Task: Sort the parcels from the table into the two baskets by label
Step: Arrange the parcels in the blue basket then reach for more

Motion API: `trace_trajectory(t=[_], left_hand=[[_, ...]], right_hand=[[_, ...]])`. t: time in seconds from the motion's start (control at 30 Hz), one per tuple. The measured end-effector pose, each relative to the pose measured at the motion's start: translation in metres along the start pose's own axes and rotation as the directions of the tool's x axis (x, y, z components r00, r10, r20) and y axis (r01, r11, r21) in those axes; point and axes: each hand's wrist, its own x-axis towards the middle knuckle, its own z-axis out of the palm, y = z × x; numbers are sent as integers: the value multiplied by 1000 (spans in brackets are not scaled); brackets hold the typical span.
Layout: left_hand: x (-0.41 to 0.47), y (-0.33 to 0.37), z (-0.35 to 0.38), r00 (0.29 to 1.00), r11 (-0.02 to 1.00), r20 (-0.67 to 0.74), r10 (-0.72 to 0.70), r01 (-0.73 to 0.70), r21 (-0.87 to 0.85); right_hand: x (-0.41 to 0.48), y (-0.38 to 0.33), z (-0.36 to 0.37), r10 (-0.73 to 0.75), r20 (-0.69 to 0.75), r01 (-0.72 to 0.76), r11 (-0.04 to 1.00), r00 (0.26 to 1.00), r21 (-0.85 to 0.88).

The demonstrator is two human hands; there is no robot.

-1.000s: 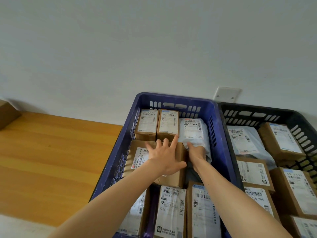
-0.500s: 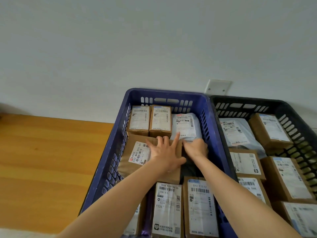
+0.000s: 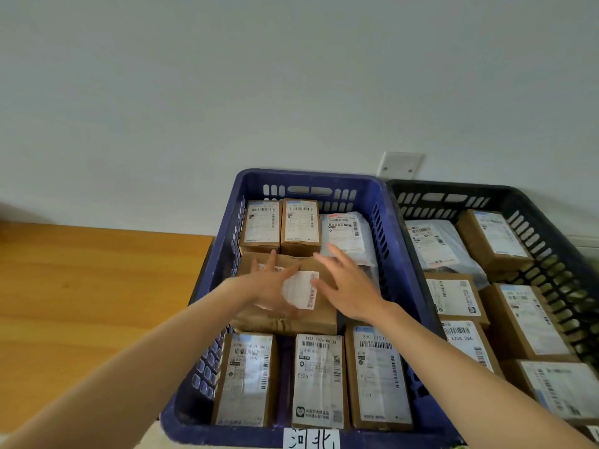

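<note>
Honey-brown wood of the surface [image 3: 97, 303] at left, pale grey wall [image 3: 227, 92] behind, a white wall plate [image 3: 400, 163] above the seam between two plastic baskets. Blue basket [image 3: 311, 178] in the middle, black basket [image 3: 453, 189] touching it on the right, both packed with labelled parcels. On the blue basket's near rim, a white paper tag [image 3: 311, 439] with handwritten characters.

Inside the blue basket: two small cartons [image 3: 299, 222] side by side against the far wall, a grey mailer bag [image 3: 346, 234] just right of them, three cartons [image 3: 319, 380] in a row along the near wall, labels up. Between those rows, a creased brown parcel [image 3: 324, 314] lying flat, white label [image 3: 299, 290] on top.

Both bare arms stretched forward over the near row. Left hand [image 3: 265, 286] blurred, palm down on the left half of the brown parcel, fingers straight and spread. Right hand [image 3: 351, 286] palm down over the right half, fingers straight and fanned toward the mailer bag, thumb at the label's edge. Neither hand gripping anything; hands apart, the label between them. Contact of the right palm with the parcel unclear.
</note>
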Motion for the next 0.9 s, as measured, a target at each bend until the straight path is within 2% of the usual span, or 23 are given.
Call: trace_trajectory(t=[0.07,0.13,0.47,0.9], left_hand=[[-5,-10,-5,999,996,42,20,-24,90],[-7,-15,-3,998,991,47,29,-35,132],[19,-27,18,997,975,-31,75,-67,213],[1,-23,15,998,982,-43,41,-33,184]], right_hand=[[0,-5,6,-53,167,74,990,985,-120],[1,-5,12,-42,236,91,975,971,-201],[5,5,31,-17,254,84,963,967,-255],[6,6,28,-27,219,74,975,975,-209]])
